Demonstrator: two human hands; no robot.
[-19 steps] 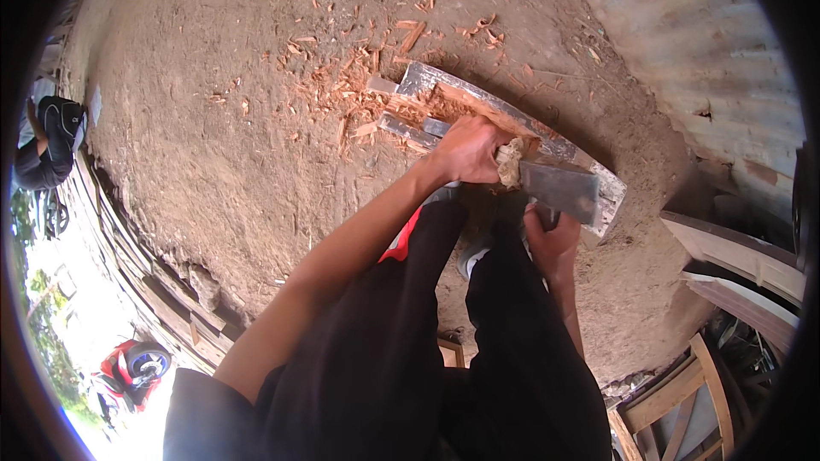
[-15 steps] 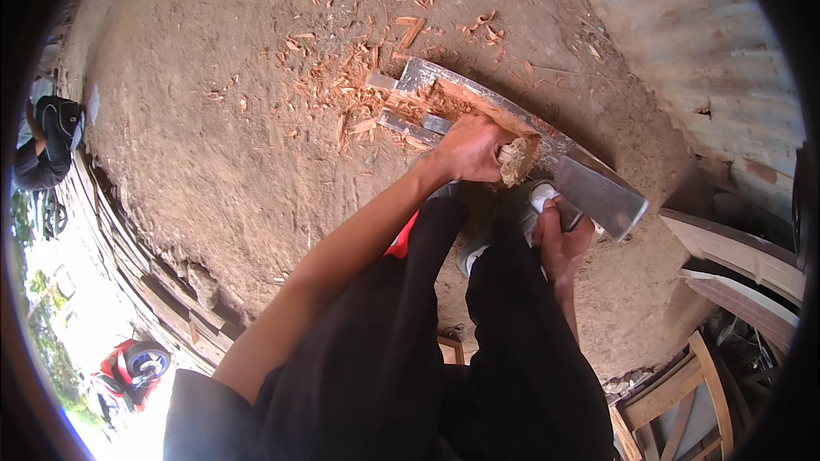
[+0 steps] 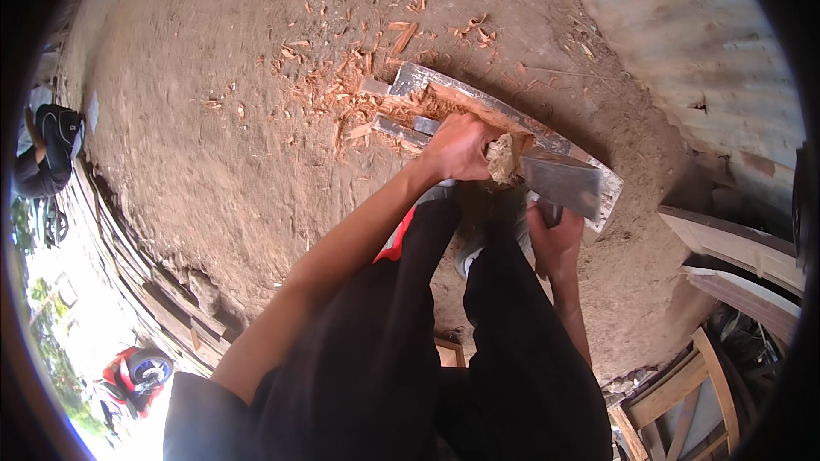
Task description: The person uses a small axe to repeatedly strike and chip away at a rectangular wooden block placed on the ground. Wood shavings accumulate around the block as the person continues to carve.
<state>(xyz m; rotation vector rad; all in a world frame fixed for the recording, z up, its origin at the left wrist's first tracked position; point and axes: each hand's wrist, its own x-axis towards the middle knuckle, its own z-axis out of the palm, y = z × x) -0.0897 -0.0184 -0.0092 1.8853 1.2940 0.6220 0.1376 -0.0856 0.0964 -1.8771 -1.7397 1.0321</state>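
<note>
A chisel [image 3: 504, 159] is gripped in my left hand [image 3: 461, 147], its battered, frayed tan butt showing past my fist. The grey blade shows on the hand's far left, over a weathered wooden workpiece [image 3: 487, 104] with a carved reddish inner side; the blade's tip is hard to make out. My right hand [image 3: 557, 243] is closed round the short handle of a hammer [image 3: 564, 183] with a broad, grey, block-shaped head. That head is raised just right of the chisel's butt, overlapping it closely in view; whether they touch I cannot tell.
Reddish wood chips [image 3: 342, 81] lie scattered over the dirt ground beyond the workpiece. Corrugated metal sheeting [image 3: 683, 60] stands at the right, with wooden frames [image 3: 683, 384] below it. A seated person [image 3: 51, 149] and a red motorcycle [image 3: 137, 376] are at the left.
My right hand's hammer has swung left and slightly up, its head coming up to the chisel's butt. My left hand keeps hold of the chisel. The whole view has shifted slightly.
</note>
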